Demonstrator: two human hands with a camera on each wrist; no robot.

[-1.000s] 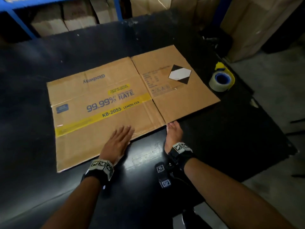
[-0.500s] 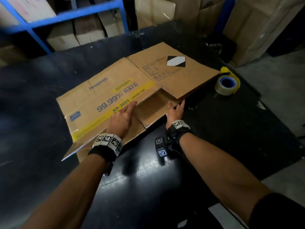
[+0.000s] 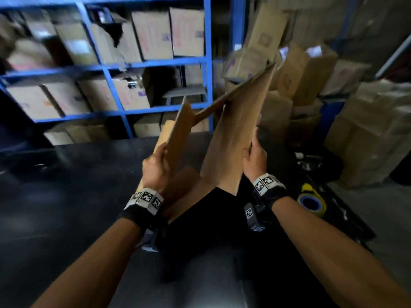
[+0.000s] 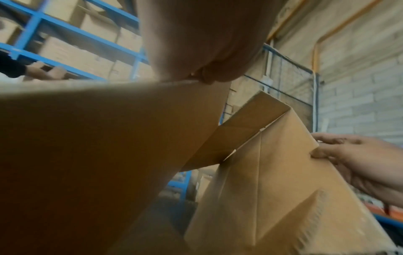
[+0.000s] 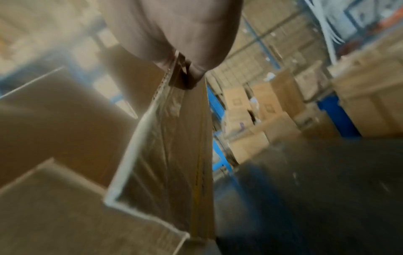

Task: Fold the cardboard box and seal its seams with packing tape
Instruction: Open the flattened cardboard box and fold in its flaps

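Observation:
The brown cardboard box [image 3: 233, 138] is raised on end above the black table [image 3: 66, 207], its panels spread apart so its plain inside faces me. My left hand [image 3: 155, 167] grips the edge of the left panel [image 4: 87, 138]. My right hand [image 3: 254, 156] pinches the edge of the right panel [image 4: 272, 181], thumb on the inner face. In the right wrist view the held panel [image 5: 181, 146] shows old clear tape along its edge. A roll of packing tape [image 3: 311, 202] with a blue core lies on the table beside my right wrist.
Blue metal shelving [image 3: 209, 63] packed with cardboard cartons stands behind the table. More stacked cartons [image 3: 367, 134] crowd the floor at the right. A grey block wall [image 4: 359, 86] shows in the left wrist view.
The box went from lying flat on the table to being lifted upright and spread apart. Both hands moved from resting on its near edge to gripping the two panels. My head tilted up.

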